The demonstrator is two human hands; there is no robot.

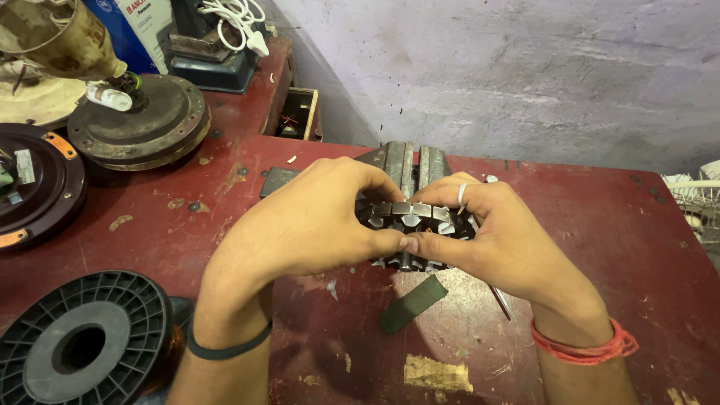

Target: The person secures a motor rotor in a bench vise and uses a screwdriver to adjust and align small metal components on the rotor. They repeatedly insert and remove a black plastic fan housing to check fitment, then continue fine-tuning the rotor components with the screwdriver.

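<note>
While I watch head view: left hand [307,221] and right hand [487,232] both curled tight around toothed grey metal stator core [411,219], thumbs meeting at its front. Core sits mid red worn workbench [600,225], against grey steel vise [409,161]. Dark green strip [413,304] just below; black plastic spool [82,345] lower left.

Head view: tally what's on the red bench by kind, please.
Toothed metal core, held by left hand and right hand: 1
Round motor housings: 2
Black spool: 1
Dark strip: 1
Total: 5
</note>
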